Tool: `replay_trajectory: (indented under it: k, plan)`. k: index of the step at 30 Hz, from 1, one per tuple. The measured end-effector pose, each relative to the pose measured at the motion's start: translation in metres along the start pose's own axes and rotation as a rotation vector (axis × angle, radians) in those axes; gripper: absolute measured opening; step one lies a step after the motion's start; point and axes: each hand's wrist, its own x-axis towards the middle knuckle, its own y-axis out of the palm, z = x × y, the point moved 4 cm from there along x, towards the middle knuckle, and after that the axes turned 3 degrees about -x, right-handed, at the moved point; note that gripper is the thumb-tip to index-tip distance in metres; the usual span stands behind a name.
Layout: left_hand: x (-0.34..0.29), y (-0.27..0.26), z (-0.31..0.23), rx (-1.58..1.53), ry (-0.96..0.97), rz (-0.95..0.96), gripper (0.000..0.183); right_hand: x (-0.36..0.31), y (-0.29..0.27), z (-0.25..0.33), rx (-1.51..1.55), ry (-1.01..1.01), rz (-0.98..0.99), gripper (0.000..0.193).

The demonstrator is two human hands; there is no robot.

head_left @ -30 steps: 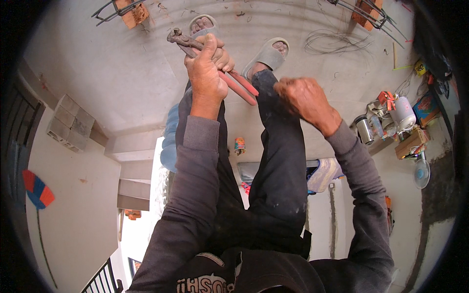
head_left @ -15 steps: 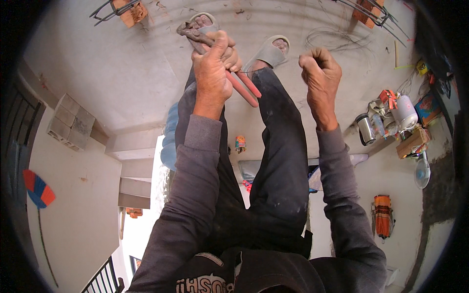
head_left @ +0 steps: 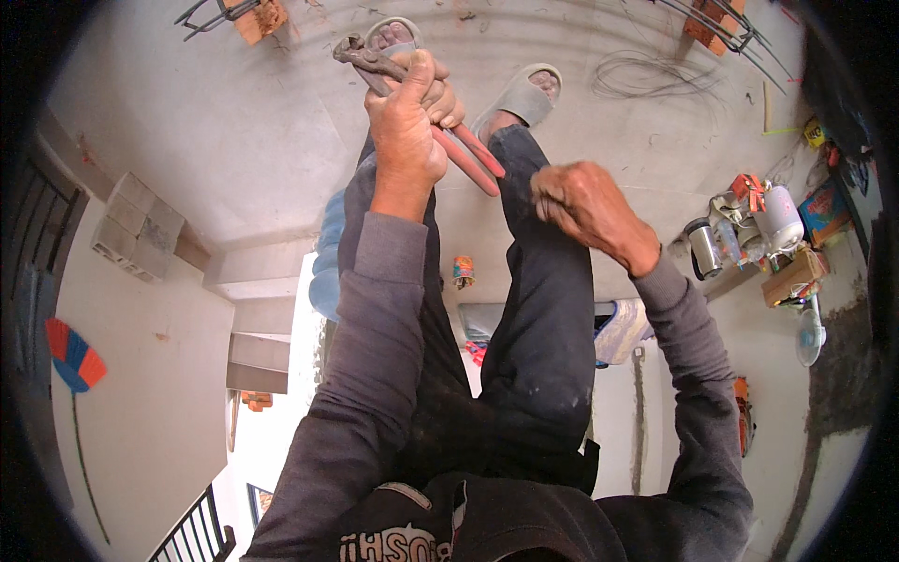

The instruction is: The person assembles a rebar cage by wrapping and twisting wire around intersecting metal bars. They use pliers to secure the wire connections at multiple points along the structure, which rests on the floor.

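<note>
My left hand [head_left: 407, 122] is closed round a pair of pincers [head_left: 475, 167] with red-sleeved handles. Their dark metal jaws point up and left past my fingers, while the handles slant down to the right over the gap between my legs. My right hand [head_left: 590, 211] hovers above my right knee, apart from the pincers. Its fingers are curled together and a little blurred; whatever they may hold is hidden.
Loose thin wire [head_left: 651, 75] lies on the floor beyond my right foot. Bricks [head_left: 716, 28] with steel bars stand at the far edge. A flask [head_left: 702, 248] and other goods sit at right; a small tin [head_left: 463, 272] lies between my legs; grey blocks [head_left: 138, 229] are at left.
My right hand has swung left and down toward my right knee, turning inward with its fingers still curled. The left hand and the pincers have hardly moved.
</note>
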Motion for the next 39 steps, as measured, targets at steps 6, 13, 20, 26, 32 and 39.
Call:
replay_trajectory:
  k: [6, 13, 20, 26, 32, 39]
  plan:
    - [0.001, 0.003, 0.004, -0.214, -0.089, 0.03, 0.027, -0.012, -0.009, 0.021, 1.831, 0.369, -0.031, 0.02]
    - [0.002, 0.002, 0.003, -0.096, -0.04, -0.012, 0.024, -0.015, -0.004, -0.025, 1.368, 0.647, -0.749, 0.005]
    - [0.001, 0.002, -0.001, 0.007, -0.004, 0.009, 0.023, -0.012, 0.007, -0.056, 0.509, 0.851, -0.608, 0.013]
    - [0.005, -0.012, -0.003, -0.069, 0.046, -0.081, 0.022, -0.006, 0.035, -0.027, -0.149, 0.438, -0.08, 0.011]
    - [0.012, -0.03, -0.005, -0.314, -0.082, -0.097, 0.025, -0.009, -0.008, 0.03, 0.144, 0.166, -0.05, 0.015]
    - [0.006, -0.018, -0.001, -0.112, -0.141, -0.167, 0.021, -0.022, -0.03, 0.035, 0.417, 0.242, -0.349, 0.012]
